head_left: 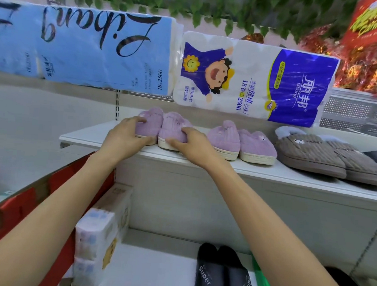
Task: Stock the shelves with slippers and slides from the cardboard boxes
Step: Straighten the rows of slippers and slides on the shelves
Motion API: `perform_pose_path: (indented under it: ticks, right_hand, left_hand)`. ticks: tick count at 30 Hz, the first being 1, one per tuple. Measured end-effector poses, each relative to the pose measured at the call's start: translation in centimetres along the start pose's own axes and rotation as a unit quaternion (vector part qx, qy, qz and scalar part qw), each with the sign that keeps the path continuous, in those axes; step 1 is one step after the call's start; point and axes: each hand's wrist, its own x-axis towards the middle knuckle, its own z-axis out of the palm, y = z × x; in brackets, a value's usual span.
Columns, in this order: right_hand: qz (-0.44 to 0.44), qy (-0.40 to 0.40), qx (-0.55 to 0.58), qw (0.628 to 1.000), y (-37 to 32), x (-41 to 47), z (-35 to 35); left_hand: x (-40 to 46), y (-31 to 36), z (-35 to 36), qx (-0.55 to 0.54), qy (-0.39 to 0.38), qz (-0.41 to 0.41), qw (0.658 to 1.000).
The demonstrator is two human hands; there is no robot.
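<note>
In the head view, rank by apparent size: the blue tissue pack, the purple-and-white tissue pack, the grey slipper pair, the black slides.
1. blue tissue pack
2. purple-and-white tissue pack
3. grey slipper pair and black slides: look alike; the slides sit nearer the camera, so unranked.

"Libang" and "18 2500" run sideways on the blue tissue pack [96, 47]; "2500" marks the purple pack [254, 80]; "super" on black slides [222, 277].

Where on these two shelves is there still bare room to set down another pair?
Upper shelf: a bare strip left of the left hand, out to the shelf's end. From the purple pair under both hands, right hand, past the second purple pair and brown slippers, it's packed. Lower shelf: open between the tissue packs and black slides.
</note>
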Motion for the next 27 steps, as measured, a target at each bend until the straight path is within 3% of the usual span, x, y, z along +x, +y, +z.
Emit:
perform_pose_path:
  ticks: [7, 15, 20, 27]
  right_hand:
    - [0.01, -0.006, -0.021, 1.0, -0.3, 1.0, 0.5]
    - [0.008, -0.016, 0.004, 1.0, 0.0, 1.5, 0.9]
    - [-0.025, 0.07, 0.015, 0.997, 0.4, 0.6, 0.9]
    - [-0.202, 0.204, 0.096, 0.953, 2.2, -7.0, -0.2]
  left_hand:
    - [1.6, -0.2, -0.9, -0.027, -0.059, -0.002, 0.998]
    - [1.2, -1.1, 0.3, -0.016, 0.005, 0.042, 0.999]
    - [-0.1, -1.2, 0.6, -0.045, 0.084, 0.136, 0.986]
    - [-6.8, 2.1, 1.9, -0.179, 0.115, 0.298, 0.931]
